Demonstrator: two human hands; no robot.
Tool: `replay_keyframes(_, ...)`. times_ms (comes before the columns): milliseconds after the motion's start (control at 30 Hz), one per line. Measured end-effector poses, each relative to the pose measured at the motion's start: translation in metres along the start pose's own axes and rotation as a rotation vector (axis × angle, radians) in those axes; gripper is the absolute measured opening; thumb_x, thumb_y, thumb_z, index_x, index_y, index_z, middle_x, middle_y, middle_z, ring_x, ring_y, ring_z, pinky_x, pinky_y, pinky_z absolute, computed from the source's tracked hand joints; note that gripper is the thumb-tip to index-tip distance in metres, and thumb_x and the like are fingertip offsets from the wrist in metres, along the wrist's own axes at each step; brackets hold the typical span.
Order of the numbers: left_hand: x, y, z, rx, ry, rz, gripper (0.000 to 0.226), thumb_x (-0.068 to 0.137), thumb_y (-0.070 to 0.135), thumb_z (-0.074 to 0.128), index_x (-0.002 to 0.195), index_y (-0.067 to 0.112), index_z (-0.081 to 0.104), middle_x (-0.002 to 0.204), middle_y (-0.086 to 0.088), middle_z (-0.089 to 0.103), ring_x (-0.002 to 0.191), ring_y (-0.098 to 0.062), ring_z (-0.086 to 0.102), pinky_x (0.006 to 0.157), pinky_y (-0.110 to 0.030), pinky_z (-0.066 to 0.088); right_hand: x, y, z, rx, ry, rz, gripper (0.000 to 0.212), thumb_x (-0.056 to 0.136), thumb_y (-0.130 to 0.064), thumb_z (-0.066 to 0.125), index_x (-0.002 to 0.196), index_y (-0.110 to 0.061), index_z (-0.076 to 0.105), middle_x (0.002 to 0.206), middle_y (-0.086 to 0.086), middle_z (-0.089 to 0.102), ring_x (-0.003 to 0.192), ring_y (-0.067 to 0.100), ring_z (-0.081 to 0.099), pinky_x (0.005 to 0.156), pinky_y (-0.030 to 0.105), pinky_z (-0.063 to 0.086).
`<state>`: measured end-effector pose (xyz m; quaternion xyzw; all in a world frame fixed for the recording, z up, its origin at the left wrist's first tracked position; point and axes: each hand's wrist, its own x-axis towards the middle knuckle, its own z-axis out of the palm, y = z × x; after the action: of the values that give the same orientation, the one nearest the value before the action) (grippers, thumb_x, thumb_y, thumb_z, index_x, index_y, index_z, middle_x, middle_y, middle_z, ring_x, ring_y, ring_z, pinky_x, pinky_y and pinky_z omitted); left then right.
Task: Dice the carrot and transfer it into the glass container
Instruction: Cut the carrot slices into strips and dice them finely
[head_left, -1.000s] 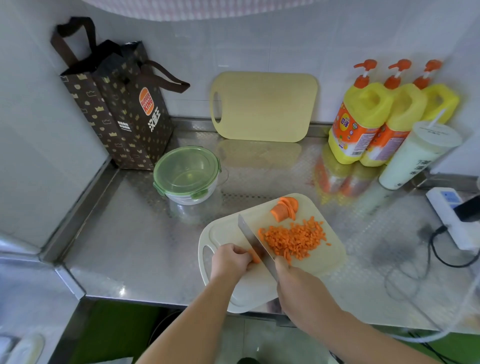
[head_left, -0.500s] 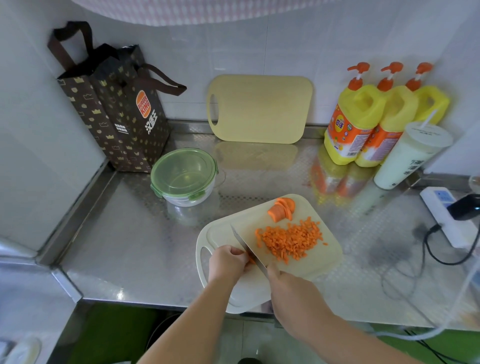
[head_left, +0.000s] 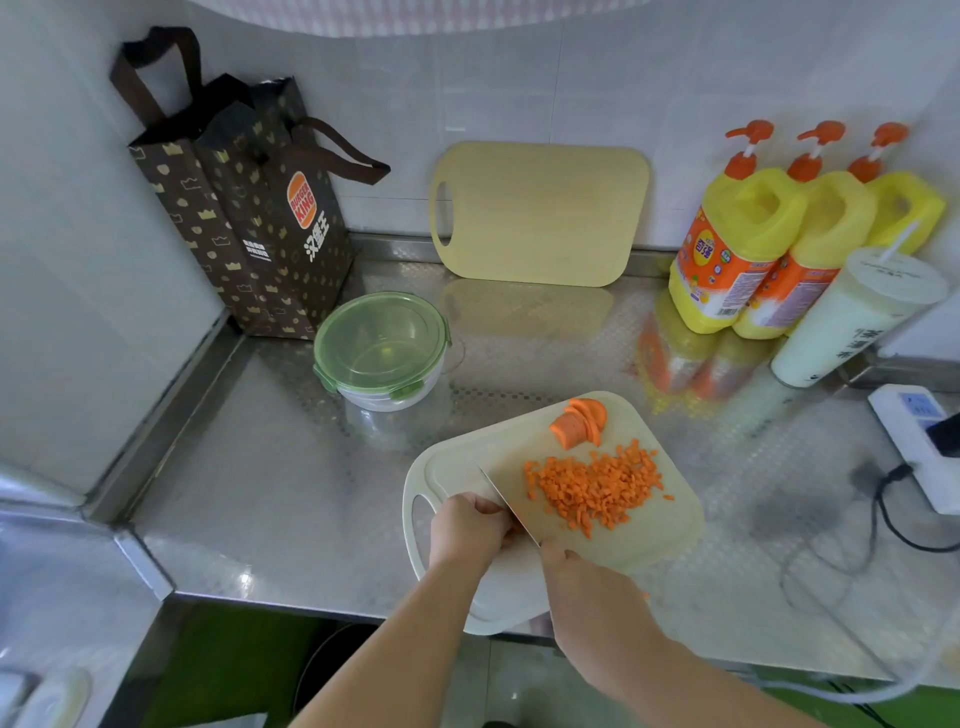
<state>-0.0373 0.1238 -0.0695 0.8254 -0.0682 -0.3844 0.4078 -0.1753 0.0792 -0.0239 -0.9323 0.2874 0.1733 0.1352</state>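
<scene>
Near the front edge of the steel counter (head_left: 270, 467), a white cutting board (head_left: 670, 525), handle hole to the left. At the board's left part, the left hand (head_left: 467, 527), fingers curled tight down over a carrot piece (head_left: 516, 530), only a sliver of orange showing against the blade. Right hand (head_left: 587, 592) wrapped around the handle of the knife (head_left: 506, 506), blade edge down on the board, tip pointing toward the back left. Just right of the blade, a heap of diced carrot (head_left: 592, 488); at the board's far corner, a carrot stub (head_left: 579, 423) with slices leaning on it. Toward the counter's back left, well apart from the board, the glass container (head_left: 382, 351), green lid on. Against the back wall, a yellow board (head_left: 540, 213) on edge; in the back left corner, a brown paper bag (head_left: 249, 208); in the back right corner, three yellow detergent bottles (head_left: 737, 249).
</scene>
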Motion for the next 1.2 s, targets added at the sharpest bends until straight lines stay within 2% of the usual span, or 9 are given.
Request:
replay_keyframes(133,0.001,-0.001,0.001,0.002,0.011,-0.005,0.01,0.076,0.016,0.069,0.077,0.006,0.071,0.071,-0.006,0.072,0.072,-0.023,0.066,0.075,-0.034,0.057,0.003,0.001,0.001,0.035,0.005,0.007,0.038,0.084,0.002,0.047,0.117,-0.013,0.04,0.101,0.001,0.064,0.077,0.021,0.063,0.057,0.025,0.04)
replay_keyframes(333,0.001,-0.002,-0.001,0.054,0.002,0.025,0.01,0.078,0.021,0.069,0.078,0.011,0.07,0.073,-0.003,0.071,0.072,-0.019,0.064,0.073,-0.03,0.054,0.002,0.005,-0.011,0.038,0.032,-0.026,0.042,0.082,0.002,0.05,0.119,-0.012,0.037,0.102,0.003,0.063,0.081,0.026,0.062,0.045,0.023,0.023)
replay_keyframes(667,-0.016,0.029,-0.059,-0.094,0.109,0.229,0.019,0.092,0.003,0.048,0.092,0.013,0.065,0.086,-0.001,0.068,0.071,-0.011,0.065,0.062,-0.023,0.048,-0.015,0.01,-0.01,0.03,0.163,-0.12,0.051,0.085,-0.004,0.048,0.132,-0.015,0.03,0.101,-0.001,0.058,0.071,0.021,0.059,0.054,0.029,0.039)
replay_keyframes(733,-0.022,0.045,-0.073,0.074,0.139,0.399,0.03,0.089,-0.001,0.045,0.089,0.019,0.066,0.086,0.006,0.067,0.071,-0.004,0.06,0.064,-0.018,0.044,-0.017,0.008,-0.011,-0.019,0.177,-0.153,0.051,0.087,-0.006,0.047,0.134,-0.014,0.029,0.102,0.001,0.055,0.058,0.021,0.045,0.047,0.028,0.03)
replay_keyframes(800,-0.029,0.06,-0.08,0.371,-0.026,0.533,0.038,0.087,-0.003,0.041,0.081,0.024,0.067,0.082,0.014,0.061,0.07,-0.004,0.055,0.062,-0.013,0.042,-0.02,0.004,-0.014,-0.061,0.175,-0.166,0.046,0.089,-0.006,0.045,0.133,-0.012,0.032,0.103,0.003,0.053,0.051,0.018,0.033,0.043,0.028,0.021)
replay_keyframes(967,-0.029,0.072,-0.063,1.012,-0.397,0.579,0.041,0.086,0.003,0.038,0.08,0.031,0.067,0.089,0.019,0.059,0.101,-0.006,0.055,0.093,-0.026,0.041,-0.018,0.004,-0.007,-0.092,0.167,-0.206,0.043,0.087,-0.006,0.046,0.129,-0.008,0.037,0.101,0.006,0.054,0.048,0.015,0.025,0.043,0.03,0.016)
replay_keyframes(1067,-0.023,0.068,-0.053,1.145,-0.39,0.596,0.038,0.087,0.006,0.041,0.087,0.032,0.068,0.09,0.02,0.058,0.097,-0.006,0.052,0.086,-0.024,0.034,-0.017,0.004,-0.004,-0.178,0.242,-0.213,0.051,0.047,-0.01,0.074,0.096,-0.006,0.062,0.065,0.002,0.051,0.041,0.012,-0.001,0.041,0.025,-0.001)
replay_keyframes(1100,-0.021,0.067,-0.05,1.172,-0.385,0.605,0.038,0.087,0.006,0.041,0.089,0.031,0.069,0.091,0.021,0.059,0.094,-0.005,0.051,0.085,-0.024,0.033,-0.018,0.002,-0.006,-0.179,0.253,-0.217,0.051,0.031,-0.007,0.07,0.082,-0.008,0.066,0.054,-0.001,0.045,0.045,0.011,-0.01,0.044,0.023,-0.007)
replay_keyframes(1200,-0.017,0.063,-0.047,1.247,-0.37,0.632,0.038,0.088,0.008,0.041,0.096,0.033,0.069,0.106,0.02,0.063,0.1,-0.007,0.052,0.086,-0.025,0.032,-0.018,0.001,0.001,-0.171,0.303,-0.246,0.044,0.028,-0.008,0.052,0.07,-0.009,0.066,0.048,-0.002,0.038,0.05,0.012,-0.017,0.051,0.021,-0.012)
